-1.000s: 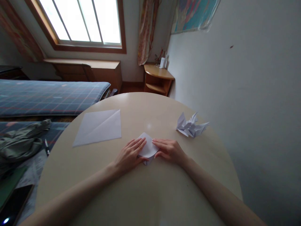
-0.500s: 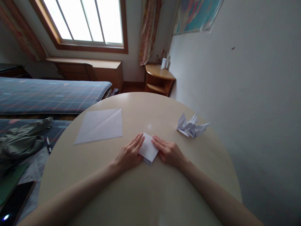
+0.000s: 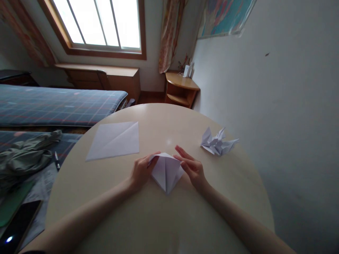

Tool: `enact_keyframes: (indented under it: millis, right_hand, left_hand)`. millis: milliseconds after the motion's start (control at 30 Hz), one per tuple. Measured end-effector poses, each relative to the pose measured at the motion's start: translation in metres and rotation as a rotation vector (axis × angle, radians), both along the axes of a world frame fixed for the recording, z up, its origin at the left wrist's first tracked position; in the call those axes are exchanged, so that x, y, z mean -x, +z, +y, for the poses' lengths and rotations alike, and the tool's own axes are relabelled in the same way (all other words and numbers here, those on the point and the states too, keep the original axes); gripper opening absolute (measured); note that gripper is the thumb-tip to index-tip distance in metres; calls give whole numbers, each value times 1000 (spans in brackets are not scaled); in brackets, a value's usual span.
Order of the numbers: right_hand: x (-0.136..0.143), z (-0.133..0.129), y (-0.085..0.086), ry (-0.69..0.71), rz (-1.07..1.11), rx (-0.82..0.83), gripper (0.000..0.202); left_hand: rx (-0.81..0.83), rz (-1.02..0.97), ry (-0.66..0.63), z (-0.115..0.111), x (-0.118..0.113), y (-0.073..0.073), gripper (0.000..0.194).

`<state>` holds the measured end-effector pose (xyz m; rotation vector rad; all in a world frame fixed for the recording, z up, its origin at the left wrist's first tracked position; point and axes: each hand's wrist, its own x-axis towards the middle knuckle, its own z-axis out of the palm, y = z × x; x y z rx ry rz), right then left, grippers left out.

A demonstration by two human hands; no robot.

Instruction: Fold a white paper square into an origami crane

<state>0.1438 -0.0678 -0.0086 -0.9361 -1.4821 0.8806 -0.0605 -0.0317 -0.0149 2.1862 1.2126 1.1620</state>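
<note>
A folded sheet of white paper (image 3: 161, 173) lies in front of me with a crease down its middle and its lower point towards me. My left hand (image 3: 143, 169) pinches its left corner between thumb and fingers. On the other side, my right hand (image 3: 192, 167) has its fingers stretched out and touches the paper's upper right edge. Farther right sit several folded paper cranes (image 3: 218, 141), bunched together. Left of my hands lies a flat white sheet stack (image 3: 115, 140) with a diagonal crease.
All the paper is on a round cream table (image 3: 169, 218). A wall (image 3: 299, 123) stands close on the right. On the left are a plaid mattress (image 3: 58, 106), a crumpled grey-green cloth (image 3: 23, 158), a pen (image 3: 57, 161) and a phone (image 3: 19, 225).
The small folded paper has been opened out wider, showing its middle crease. My hands have moved apart, and the right fingers have lifted and spread.
</note>
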Motion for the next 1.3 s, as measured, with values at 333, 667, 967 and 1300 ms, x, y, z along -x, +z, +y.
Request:
enact_keyframes:
  millis: [333, 667, 967, 1300]
  right_hand:
    - [8, 2, -2, 218, 132, 285, 48]
    - [17, 2, -4, 124, -135, 218, 69]
    - [24, 0, 1, -147, -364, 119, 37]
    - [16, -3, 8, -17, -251, 298, 32]
  left_hand:
    - [42, -15, 2, -1, 0, 1, 33]
    - [-96, 49, -3, -11, -4, 5, 39]
    - [-121, 2, -78, -11, -6, 3, 27]
    - [-24, -84, -181, -11, -4, 5, 33]
